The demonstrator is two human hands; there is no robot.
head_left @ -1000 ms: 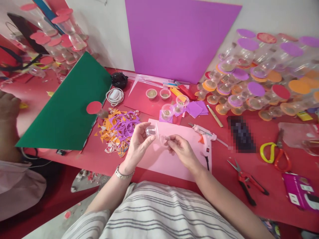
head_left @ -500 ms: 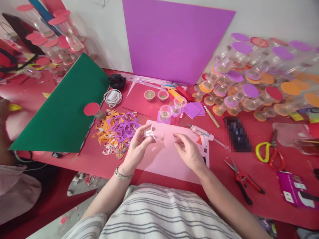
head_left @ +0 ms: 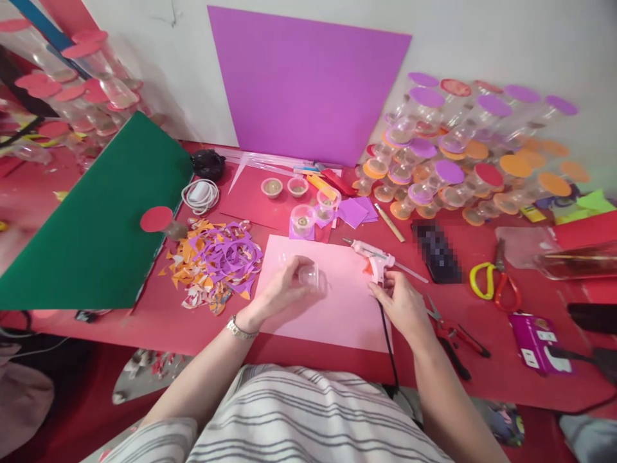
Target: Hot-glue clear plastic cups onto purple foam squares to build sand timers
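Over the pink sheet (head_left: 332,321), my left hand (head_left: 279,288) is closed around a small clear plastic cup (head_left: 310,276), which lies tilted with its wide rim toward the right. My right hand (head_left: 403,307) grips the handle of a white and pink hot glue gun (head_left: 369,249) at the sheet's right edge. The gun's nozzle points left and away from me, a clear glue stick pokes out of its back, and its black cord drops over the table edge. Beyond the sheet, a clear cup with sandy filling (head_left: 303,222) rests on a purple square.
Purple and orange paper scraps (head_left: 222,254) are heaped on the left, beside a leaning green board (head_left: 106,212). Many clear cup pieces with coloured discs (head_left: 448,172) stand at the back right. Pliers (head_left: 450,334), scissors (head_left: 496,283) and a phone (head_left: 436,251) lie on the right.
My right hand has moved right and taken hold of the glue gun's handle. My left hand has lowered the cup slightly and turned it. The camera view has shifted to the right.
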